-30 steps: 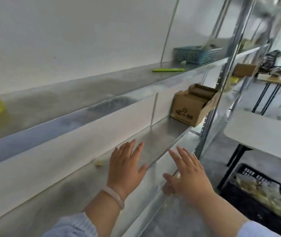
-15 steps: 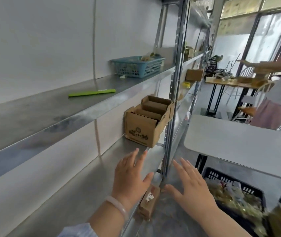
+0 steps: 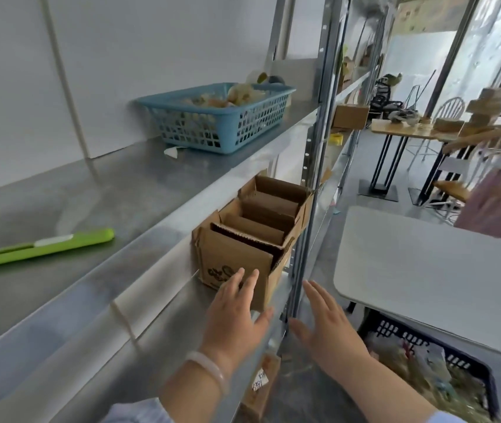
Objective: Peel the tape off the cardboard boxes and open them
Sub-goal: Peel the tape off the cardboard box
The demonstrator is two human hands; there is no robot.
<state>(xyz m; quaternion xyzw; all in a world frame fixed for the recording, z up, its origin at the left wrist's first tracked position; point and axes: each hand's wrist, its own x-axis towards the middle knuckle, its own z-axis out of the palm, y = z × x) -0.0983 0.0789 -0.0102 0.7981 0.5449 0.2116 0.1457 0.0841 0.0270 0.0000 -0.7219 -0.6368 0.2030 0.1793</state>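
Steel shelving (image 3: 151,190), two tiers in view. White table (image 3: 426,270), right. Blue basket (image 3: 221,123), upper tier, filled. Cardboard box (image 3: 234,257), lower tier, beside the upright; flaps already up, no tape discernible. It was well off a second ago and is now at the fingertips of the left hand (image 3: 237,315), so handling can likely begin. Green cutter (image 3: 44,247), upper tier, untouched. Left hand and right hand (image 3: 328,328): fingers straight, spread, holding nothing. Small box (image 3: 263,380), tier below. Writing: dark print on cardboard box front, partly covered, unreadable; white label on small box, illegible.

Mid-frame, the open cardboard box (image 3: 244,261) fills the lower shelf (image 3: 163,319) up to the steel upright (image 3: 307,215); bare shelf lies lower left of it.
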